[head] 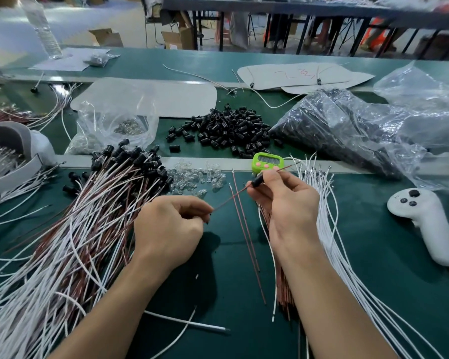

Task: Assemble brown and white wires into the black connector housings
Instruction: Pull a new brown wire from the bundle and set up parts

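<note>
My right hand (283, 200) pinches a small black connector housing (257, 181) between thumb and forefinger. A thin brown wire (230, 200) runs through the housing, its far end poking out past the green timer. My left hand (170, 229) grips the near end of that brown wire, fingers closed. Loose brown wires (246, 234) lie on the green mat between my hands. A bundle of white wires (329, 229) lies to the right of my right wrist. A pile of loose black housings (223, 128) sits further back.
A heap of finished brown-and-white wire assemblies (88, 216) fills the left side. Clear small parts (197, 180) lie ahead of my hands, beside a green timer (267, 161). A white game controller (423, 218) lies at right. Plastic bags (347, 128) of housings sit behind.
</note>
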Action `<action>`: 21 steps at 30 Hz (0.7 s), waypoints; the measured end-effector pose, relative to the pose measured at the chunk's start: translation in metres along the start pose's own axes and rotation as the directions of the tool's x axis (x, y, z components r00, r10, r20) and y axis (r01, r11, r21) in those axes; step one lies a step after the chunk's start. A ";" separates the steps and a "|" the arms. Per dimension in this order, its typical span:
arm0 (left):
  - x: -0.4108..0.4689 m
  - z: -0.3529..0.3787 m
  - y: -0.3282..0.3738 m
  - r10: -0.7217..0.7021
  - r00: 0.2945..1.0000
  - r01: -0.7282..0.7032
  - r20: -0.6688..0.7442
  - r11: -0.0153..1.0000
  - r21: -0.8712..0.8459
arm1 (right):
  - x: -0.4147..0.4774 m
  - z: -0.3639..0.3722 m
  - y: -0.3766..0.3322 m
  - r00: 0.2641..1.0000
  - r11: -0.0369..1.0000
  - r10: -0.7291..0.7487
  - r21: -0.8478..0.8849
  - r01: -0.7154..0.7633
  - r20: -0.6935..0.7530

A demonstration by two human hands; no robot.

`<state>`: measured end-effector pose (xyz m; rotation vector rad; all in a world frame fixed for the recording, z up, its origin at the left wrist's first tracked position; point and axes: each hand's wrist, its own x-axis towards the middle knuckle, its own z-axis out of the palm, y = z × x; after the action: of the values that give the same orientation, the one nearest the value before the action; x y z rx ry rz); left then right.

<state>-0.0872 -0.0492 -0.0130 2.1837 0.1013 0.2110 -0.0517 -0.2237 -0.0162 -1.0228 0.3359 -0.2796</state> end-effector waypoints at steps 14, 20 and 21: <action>0.010 0.004 -0.003 -0.081 0.996 0.094 0.048 0.777 -0.622 | -0.028 0.003 0.011 0.780 0.720 0.270 -0.656 0.226 0.564; 0.014 0.003 -0.007 -0.100 0.991 0.133 0.089 0.785 -0.605 | -0.026 0.001 0.017 0.796 0.621 0.258 -0.725 0.298 0.547; 0.014 0.003 -0.007 -0.116 0.988 0.154 0.101 0.776 -0.612 | -0.025 0.001 0.018 0.807 0.625 0.238 -0.721 0.298 0.540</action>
<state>-0.0726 -0.0449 -0.0187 1.5097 0.1345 0.0787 -0.0728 -0.2048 -0.0278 -1.9412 -0.1877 0.2176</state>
